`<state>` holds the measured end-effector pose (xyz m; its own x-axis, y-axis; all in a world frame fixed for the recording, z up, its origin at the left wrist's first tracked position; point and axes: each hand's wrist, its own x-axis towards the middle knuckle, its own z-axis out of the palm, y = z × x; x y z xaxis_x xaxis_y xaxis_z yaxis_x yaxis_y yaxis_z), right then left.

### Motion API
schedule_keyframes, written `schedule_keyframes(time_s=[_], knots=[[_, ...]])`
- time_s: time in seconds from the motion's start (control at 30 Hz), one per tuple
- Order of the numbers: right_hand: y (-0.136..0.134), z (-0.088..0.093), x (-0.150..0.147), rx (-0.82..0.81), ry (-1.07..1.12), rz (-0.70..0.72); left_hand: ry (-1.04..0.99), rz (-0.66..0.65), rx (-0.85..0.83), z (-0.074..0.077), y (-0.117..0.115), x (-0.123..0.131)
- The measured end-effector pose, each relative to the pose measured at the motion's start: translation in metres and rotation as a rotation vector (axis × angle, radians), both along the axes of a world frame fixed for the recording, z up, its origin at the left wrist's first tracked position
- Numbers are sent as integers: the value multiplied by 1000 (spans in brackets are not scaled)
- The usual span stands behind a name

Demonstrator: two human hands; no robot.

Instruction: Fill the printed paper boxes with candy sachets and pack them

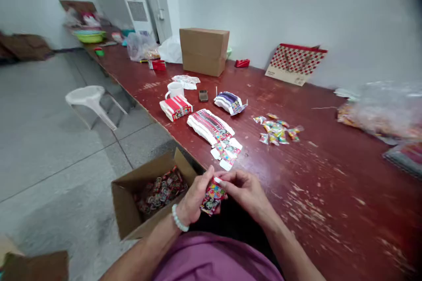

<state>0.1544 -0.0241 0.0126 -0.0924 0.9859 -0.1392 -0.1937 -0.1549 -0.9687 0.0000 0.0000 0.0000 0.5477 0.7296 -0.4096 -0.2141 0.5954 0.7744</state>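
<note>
Both my hands are together at the near edge of the red table (329,193), pinching a small colourful printed packet (212,196). My left hand (194,199), with a white bead bracelet at the wrist, grips the packet's left side. Fingers of my right hand (245,189) close on its white top flap. Just beyond lie loose flat cards (227,153) and a fanned row of flat printed cards (209,125). A small heap of wrapped candies (278,131) lies to the right of them.
An open cardboard box (132,210) of finished packets stands on the floor at my left. Further along the table are a red-and-white stack (176,107), a white mug (174,90), a purple stack (229,102), a closed carton (203,50), a dotted paper bag (295,63) and plastic bags (382,112). A white stool (90,99) stands on the floor.
</note>
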Motion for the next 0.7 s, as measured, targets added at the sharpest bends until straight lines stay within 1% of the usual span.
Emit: schedule_keyframes(time_s=[0.13,0.23,0.3,0.4,0.5,0.6,0.7], knots=[[6,-3,-4,-10,51,-36,54,9,37,1,2,-4],[5,-1,-6,37,-1,-59,67,10,72,4,3,-6],[1,2,-5,116,-106,-52,53,10,57,7,3,-7],[-6,3,-3,300,-326,-34,-15,30,-17,12,3,-6],[-14,-1,-6,446,-469,-58,-108,72,-78,15,4,-2],[-21,-9,-15,527,-643,-96,-151,167,-121,15,5,3],[-25,-13,-26,561,-917,-109,-171,290,-180,10,6,4]])
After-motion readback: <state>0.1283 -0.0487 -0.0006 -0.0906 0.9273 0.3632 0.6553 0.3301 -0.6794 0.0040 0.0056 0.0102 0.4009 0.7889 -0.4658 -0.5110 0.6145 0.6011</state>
